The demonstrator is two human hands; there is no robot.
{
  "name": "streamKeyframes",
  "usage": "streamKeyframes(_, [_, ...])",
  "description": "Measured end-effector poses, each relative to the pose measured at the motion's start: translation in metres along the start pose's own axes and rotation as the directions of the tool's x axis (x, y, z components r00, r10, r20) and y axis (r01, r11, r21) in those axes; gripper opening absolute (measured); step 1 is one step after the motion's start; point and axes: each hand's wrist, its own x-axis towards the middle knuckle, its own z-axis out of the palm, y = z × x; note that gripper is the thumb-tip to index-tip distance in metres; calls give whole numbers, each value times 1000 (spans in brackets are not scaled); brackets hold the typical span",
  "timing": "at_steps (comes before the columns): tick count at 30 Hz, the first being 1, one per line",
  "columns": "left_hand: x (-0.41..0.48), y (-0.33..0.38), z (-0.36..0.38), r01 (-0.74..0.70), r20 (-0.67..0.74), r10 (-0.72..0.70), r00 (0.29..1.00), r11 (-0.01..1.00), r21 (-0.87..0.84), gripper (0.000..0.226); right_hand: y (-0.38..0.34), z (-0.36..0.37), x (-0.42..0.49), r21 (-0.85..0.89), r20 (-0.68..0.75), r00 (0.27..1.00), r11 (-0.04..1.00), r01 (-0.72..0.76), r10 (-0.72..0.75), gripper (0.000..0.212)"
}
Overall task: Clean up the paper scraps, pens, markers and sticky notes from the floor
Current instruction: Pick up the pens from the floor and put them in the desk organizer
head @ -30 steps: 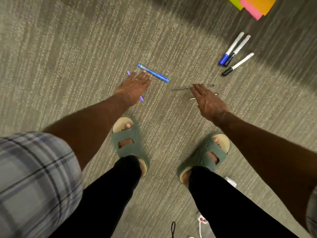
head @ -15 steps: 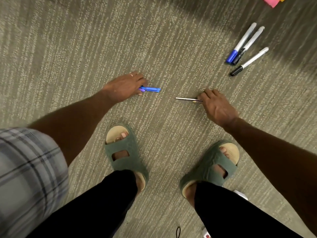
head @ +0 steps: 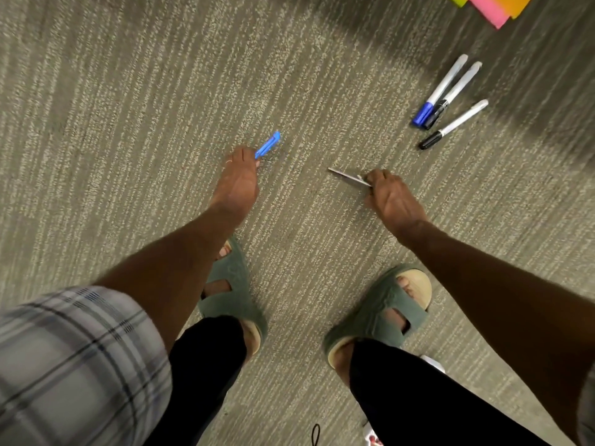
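My left hand (head: 240, 181) is closed around blue pens (head: 268, 145), whose ends stick out up and to the right above the grey carpet. My right hand (head: 391, 196) grips thin silver pens (head: 347, 178) that point out to the left. Three white markers (head: 447, 98) lie side by side on the carpet at the upper right: one with a blue cap, two with black caps. Green, pink and orange sticky notes (head: 492, 6) lie at the top right edge, partly cut off by the frame.
My two feet in green sandals (head: 231, 284) (head: 383, 310) stand just below the hands. A small white object (head: 433, 362) lies behind my right foot. A black loop (head: 315, 434) and another small white and red item (head: 370, 437) show at the bottom edge.
Both hands closed on the pens and lifted them off the carpet. The blue pens now tilt up to the right; the silver pens have risen with my right hand.
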Motion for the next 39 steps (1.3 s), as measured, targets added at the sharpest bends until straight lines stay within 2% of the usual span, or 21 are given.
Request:
streamKeyframes(2, [-1, 6, -1, 52, -4, -53, 999, 980, -192, 33, -3, -6, 0, 168, -104, 991, 984, -60, 79, 30])
streamKeyframes(5, [3, 7, -4, -39, -116, -10, 993, 911, -411, 29, -10, -16, 5, 329, -197, 964, 939, -104, 176, 34])
streamKeyframes(7, [10, 10, -10, -89, -218, -25, 976, 863, -498, 31, -17, -21, 12, 368, -232, 944, 920, -138, 235, 44])
streamKeyframes(10, [24, 18, -17, -63, -280, -96, 955, 859, -509, 35, -27, -32, 25, 345, -158, 932, 903, -256, 325, 56])
streamKeyframes(12, [36, 22, -15, 49, -191, -186, 964, 828, -559, 39, -25, -32, 35, 398, -58, 925, 858, -323, 375, 66])
streamKeyframes(14, [45, 24, -13, 154, -83, -251, 964, 787, -597, 40, -23, -32, 41, 424, 47, 914, 821, -383, 402, 93])
streamKeyframes(15, [47, 25, -13, 177, -59, -263, 963, 782, -597, 38, -21, -30, 43, 452, 75, 908, 797, -400, 413, 105])
streamKeyframes(16, [47, 26, -14, 182, -47, -260, 964, 782, -596, 36, -20, -28, 43, 498, 94, 897, 759, -419, 433, 105])
streamKeyframes(19, [38, 34, -24, 149, -21, -206, 978, 772, -617, 37, -30, -38, 33, 655, 138, 859, 605, -453, 493, 69])
streamKeyframes(22, [26, 42, -38, 129, 2, -164, 986, 772, -623, 49, -36, -50, 22, 658, 183, 887, 617, -431, 425, 61])
streamKeyframes(26, [2, 66, -79, 137, 61, -131, 990, 725, -675, 59, -50, -87, -3, 658, 165, 953, 692, -298, 253, 55])
streamKeyframes(27, [-5, 74, -93, 122, 81, -91, 993, 713, -690, 59, -55, -99, -10, 685, 168, 959, 672, -281, 230, 50])
streamKeyframes(29, [-20, 94, -122, 88, 121, 2, 993, 679, -729, 56, -69, -127, -24, 788, 164, 967, 564, -248, 195, 38])
streamKeyframes(30, [-27, 106, -137, 78, 138, 40, 990, 662, -746, 54, -76, -142, -30, 817, 108, 978, 545, -190, 180, 35])
streamKeyframes(33, [-50, 148, -182, 42, 188, 143, 972, 678, -734, 50, -95, -195, -44, 764, -141, 978, 645, 10, 152, 36])
streamKeyframes(36, [-76, 202, -225, 16, 240, 237, 941, 680, -733, 47, -115, -262, -58, 750, -247, 960, 654, 102, 133, 35])
streamKeyframes(39, [-96, 257, -267, 12, 225, 262, 939, 626, -780, 46, -122, -330, -76, 711, -375, 921, 669, 217, 100, 27])
